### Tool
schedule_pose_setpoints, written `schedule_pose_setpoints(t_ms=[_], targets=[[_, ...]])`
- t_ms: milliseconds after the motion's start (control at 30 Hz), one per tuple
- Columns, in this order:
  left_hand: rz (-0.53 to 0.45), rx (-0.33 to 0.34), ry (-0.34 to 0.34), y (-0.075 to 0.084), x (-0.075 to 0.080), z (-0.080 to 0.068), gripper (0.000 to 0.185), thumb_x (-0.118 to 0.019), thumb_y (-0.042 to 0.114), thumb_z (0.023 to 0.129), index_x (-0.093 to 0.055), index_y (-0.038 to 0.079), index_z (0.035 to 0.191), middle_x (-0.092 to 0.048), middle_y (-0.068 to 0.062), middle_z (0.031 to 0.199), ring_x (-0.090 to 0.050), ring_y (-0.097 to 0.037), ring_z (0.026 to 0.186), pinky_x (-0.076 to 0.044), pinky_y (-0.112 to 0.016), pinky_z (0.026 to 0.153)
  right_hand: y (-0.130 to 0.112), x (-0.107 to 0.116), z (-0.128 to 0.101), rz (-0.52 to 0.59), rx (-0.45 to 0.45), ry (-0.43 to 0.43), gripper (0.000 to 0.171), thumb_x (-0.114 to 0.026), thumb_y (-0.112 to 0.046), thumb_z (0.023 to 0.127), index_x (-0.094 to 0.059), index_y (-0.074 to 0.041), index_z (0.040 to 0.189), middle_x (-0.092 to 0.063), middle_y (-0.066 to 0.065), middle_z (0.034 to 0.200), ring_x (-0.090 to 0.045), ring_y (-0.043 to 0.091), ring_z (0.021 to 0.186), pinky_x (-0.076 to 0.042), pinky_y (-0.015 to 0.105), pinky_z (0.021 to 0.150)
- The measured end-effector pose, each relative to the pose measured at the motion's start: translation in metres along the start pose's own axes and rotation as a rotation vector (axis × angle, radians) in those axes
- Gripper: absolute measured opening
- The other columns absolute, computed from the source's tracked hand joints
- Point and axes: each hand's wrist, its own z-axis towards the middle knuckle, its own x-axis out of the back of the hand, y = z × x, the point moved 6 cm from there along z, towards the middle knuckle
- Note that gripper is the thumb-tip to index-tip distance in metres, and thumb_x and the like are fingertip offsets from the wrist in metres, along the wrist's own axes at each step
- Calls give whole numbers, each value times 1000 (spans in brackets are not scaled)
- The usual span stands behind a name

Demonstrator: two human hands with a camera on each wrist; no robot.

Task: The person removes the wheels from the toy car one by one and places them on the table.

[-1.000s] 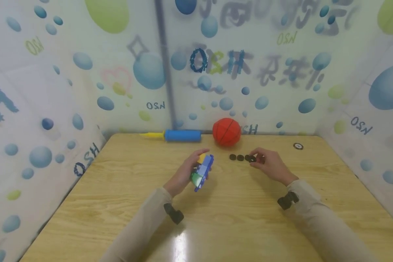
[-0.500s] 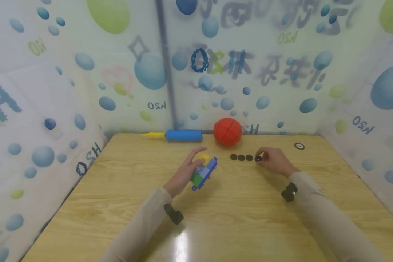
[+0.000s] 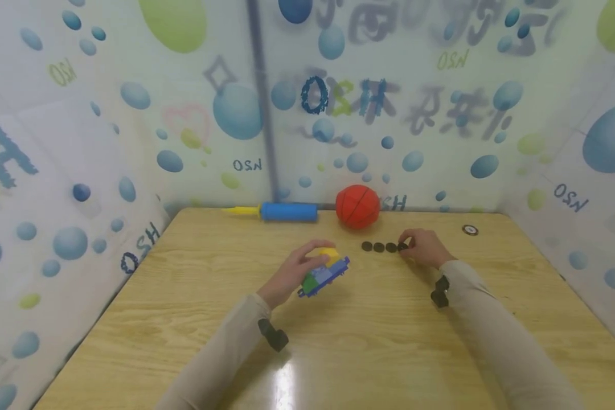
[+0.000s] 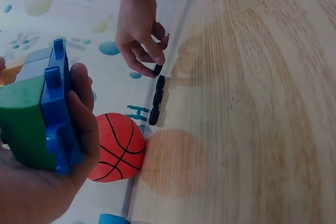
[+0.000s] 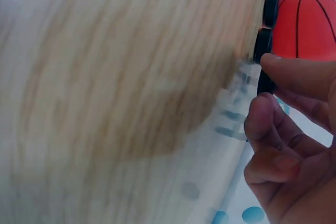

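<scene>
My left hand [image 3: 292,276] holds a toy vehicle of building blocks [image 3: 324,273] above the table, with its blue base tilted. In the left wrist view, green and light blue blocks stand on the blue base [image 4: 62,124], and fingers curl under it. My right hand [image 3: 426,248] pinches a small black disc [image 5: 265,83] between thumb and fingertips, at the right end of a row of black discs [image 3: 378,247]. Whether the pinched disc touches its neighbour or rests flat on the table, I cannot tell.
A red ball with basketball lines [image 3: 357,207] sits behind the row, near the back wall. To its left lies a blue pump with a yellow nozzle [image 3: 289,212]. One round chip with a white centre [image 3: 470,230] lies at the back right of the wooden table [image 3: 369,353].
My right hand has carried its black disc rightward, from over the row to the row's end. The toy vehicle in my left hand has turned to lie more level and shifted slightly right.
</scene>
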Motion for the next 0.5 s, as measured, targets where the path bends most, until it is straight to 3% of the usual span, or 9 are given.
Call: schedule_pose_setpoints(t_ms=[100, 200, 300, 500], targets=[[25, 11, -11, -1, -1, 0, 35, -56, 45, 100, -56, 42, 135, -48, 10, 150, -56, -26, 124, -47, -37, 92, 3, -1, 2, -29, -13, 0, 27, -73, -10, 85, -68, 1, 110, -68, 12, 76, -58, 16, 62, -45, 27, 59], [27, 4, -24, 0, -2, -1, 36, -57, 43, 100, -56, 40, 136, -49, 11, 151, -55, -30, 131, -46, -40, 95, 6, -2, 4, -47, -10, 5, 28, -72, -10, 85, -68, 2, 110, -68, 13, 77, -58, 18, 66, -44, 28, 60], [36, -4, -27, 0, -2, -1, 39, -58, 41, 100, -55, 35, 139, -49, 10, 151, -53, -31, 134, -45, -42, 98, 9, -5, 6, -55, -10, 4, 28, -71, -11, 84, -68, 1, 110, -68, 13, 77, -59, 19, 67, -44, 28, 60], [49, 2, -41, -1, -2, -2, 39, -58, 40, 100, -55, 37, 138, -51, 10, 149, -53, -30, 135, -43, -46, 101, 10, -8, 9, -66, -9, 0, 28, -72, -11, 84, -69, 0, 109, -70, 13, 78, -60, 18, 67, -44, 27, 60]])
